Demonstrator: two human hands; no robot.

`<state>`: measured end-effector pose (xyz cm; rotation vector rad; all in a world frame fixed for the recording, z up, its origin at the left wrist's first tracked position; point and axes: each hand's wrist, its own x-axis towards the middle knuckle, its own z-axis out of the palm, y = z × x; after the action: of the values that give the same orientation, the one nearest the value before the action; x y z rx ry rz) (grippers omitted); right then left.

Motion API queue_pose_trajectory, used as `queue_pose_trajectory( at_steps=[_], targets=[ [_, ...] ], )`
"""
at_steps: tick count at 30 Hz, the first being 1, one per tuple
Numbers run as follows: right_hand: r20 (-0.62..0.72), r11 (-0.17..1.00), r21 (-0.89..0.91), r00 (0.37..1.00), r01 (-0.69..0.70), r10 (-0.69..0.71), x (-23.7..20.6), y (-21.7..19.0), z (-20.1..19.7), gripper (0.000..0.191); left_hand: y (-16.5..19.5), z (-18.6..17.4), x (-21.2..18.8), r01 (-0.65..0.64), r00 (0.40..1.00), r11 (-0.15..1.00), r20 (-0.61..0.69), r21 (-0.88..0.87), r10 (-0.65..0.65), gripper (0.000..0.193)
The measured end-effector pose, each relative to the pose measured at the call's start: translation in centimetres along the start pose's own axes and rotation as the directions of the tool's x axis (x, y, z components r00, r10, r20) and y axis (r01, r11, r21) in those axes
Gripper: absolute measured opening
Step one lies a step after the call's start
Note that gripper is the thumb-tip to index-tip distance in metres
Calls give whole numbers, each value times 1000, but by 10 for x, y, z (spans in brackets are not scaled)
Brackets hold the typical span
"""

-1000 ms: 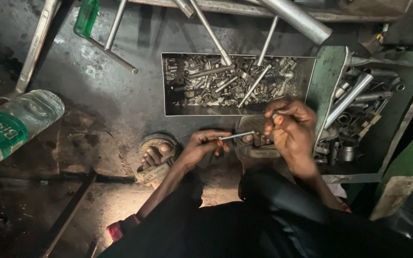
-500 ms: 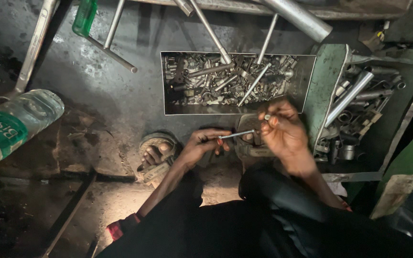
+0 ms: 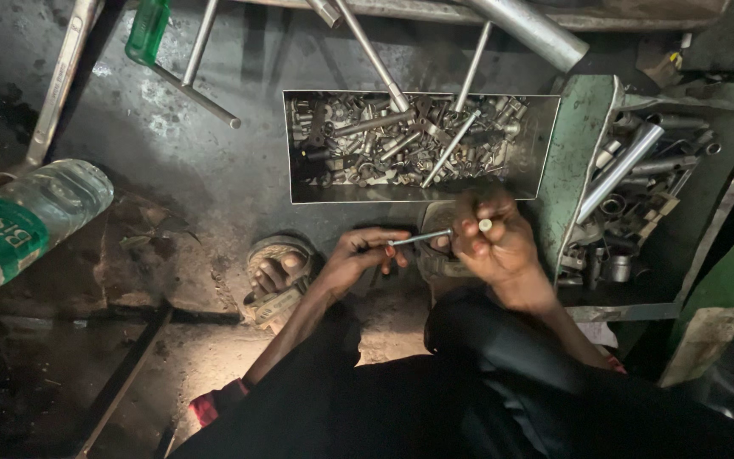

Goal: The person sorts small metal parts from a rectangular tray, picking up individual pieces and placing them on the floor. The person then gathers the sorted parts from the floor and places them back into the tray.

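Observation:
My left hand [image 3: 365, 255] pinches one end of a thin metal rod [image 3: 420, 239] that lies level between both hands. My right hand [image 3: 493, 238] is closed around the rod's other end and holds a small light-tipped piece against it. Both hands hover just in front of a shallow metal tray [image 3: 299, 191] filled with several sockets, bolts and long wrenches. Below the hands my sandalled foot [image 3: 278, 276] rests on the dark floor.
A green metal toolbox [image 3: 584, 161] with more sockets and a bright steel bar stands at the right. A clear plastic bottle [image 3: 27, 225] with a green label lies at the left. Long steel bars and a green bottle [image 3: 148, 30] lie along the far side.
My right hand has turned and shifted slightly on the rod's end. The rod stays level between both hands.

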<state>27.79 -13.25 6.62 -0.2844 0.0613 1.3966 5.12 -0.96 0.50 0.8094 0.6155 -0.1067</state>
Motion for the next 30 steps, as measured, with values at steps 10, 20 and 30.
queue_pose_trajectory(
  at_steps=[10,20,30],
  targets=[
    [82,997,-78,997,20,-14,2,3,19,14,-2,-2,0,-4,1000,998,17,-58,5,38],
    [79,1000,-16,997,-4,5,-1,4,9,19,-3,-2,0,6,1000,1000,-2,-22,-7,38],
    [137,1000,25,990,16,-19,1,11,9,22,-2,-3,0,-22,1000,1000,7,-16,22,39]
  ],
)
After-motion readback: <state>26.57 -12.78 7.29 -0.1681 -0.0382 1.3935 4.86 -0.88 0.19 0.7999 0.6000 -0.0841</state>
